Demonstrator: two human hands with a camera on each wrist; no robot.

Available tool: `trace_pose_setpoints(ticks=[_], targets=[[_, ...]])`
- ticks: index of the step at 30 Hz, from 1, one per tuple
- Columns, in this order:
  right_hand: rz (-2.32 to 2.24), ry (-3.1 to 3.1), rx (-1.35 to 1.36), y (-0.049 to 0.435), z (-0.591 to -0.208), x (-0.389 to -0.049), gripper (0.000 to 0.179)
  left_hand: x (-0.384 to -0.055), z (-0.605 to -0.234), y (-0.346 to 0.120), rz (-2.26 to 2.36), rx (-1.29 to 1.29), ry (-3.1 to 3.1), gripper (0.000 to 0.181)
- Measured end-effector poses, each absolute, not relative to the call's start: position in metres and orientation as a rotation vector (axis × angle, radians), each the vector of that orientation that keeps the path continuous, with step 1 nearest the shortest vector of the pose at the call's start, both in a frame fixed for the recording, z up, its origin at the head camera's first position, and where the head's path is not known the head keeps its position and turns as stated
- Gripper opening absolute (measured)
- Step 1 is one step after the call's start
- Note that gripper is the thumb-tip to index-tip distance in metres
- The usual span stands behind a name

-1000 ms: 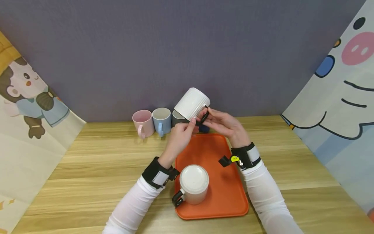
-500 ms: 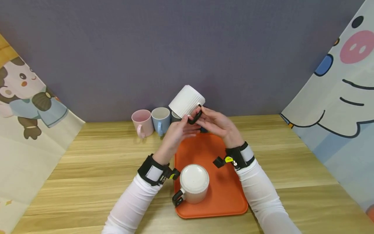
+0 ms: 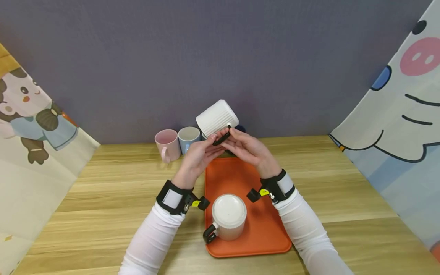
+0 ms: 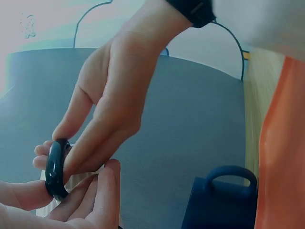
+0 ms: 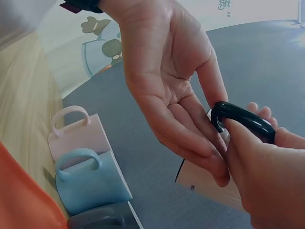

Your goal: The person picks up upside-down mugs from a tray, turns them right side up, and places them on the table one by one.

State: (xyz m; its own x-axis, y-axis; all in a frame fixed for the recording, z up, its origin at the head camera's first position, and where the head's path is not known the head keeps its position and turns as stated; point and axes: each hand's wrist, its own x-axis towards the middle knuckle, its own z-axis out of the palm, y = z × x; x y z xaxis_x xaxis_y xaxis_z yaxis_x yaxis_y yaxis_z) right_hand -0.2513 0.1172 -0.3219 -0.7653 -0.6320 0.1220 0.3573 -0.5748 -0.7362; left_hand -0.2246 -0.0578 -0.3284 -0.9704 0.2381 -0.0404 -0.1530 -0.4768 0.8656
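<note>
Both hands hold a ribbed white mug [image 3: 216,114] with a black handle [image 3: 221,138], tilted in the air before the grey wall. My left hand [image 3: 196,158] has its thumb at the lower end of the handle and its fingers beneath the mug. From the other side, my right hand [image 3: 252,151] pinches the upper part of the handle between thumb and fingers. In the right wrist view, the black handle [image 5: 245,119] lies between the two hands, which hide much of the mug. Below, another white mug [image 3: 228,214], also black-handled, rests bottom up on the orange tray [image 3: 268,233].
A pink mug [image 3: 167,143] and a light blue mug [image 3: 189,137] stand upright along the wall. Beside them is a dark grey mug [image 5: 102,217], largely hidden in the head view. A dark blue mug [image 4: 221,205] stands right of these, behind the hands.
Both hands and the held mug have shifted left and the mug leans further onto its side. It now covers more of the grey mug. The tray and the mug on it have stayed put.
</note>
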Motion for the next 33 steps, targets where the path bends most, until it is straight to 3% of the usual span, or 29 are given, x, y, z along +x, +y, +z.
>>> trace_pose_setpoints(ticks=[16,33], targets=[[-2.251,1.376,-0.426,0.115,-0.322,-0.247,0.025,-0.224,-0.325,-0.066,2.57,0.172,1.373,0.032],[-2.097,1.858,-0.42,0.105,-0.323,-0.246,0.021,-0.224,-0.322,-0.064,2.696,0.171,1.373,0.023]])
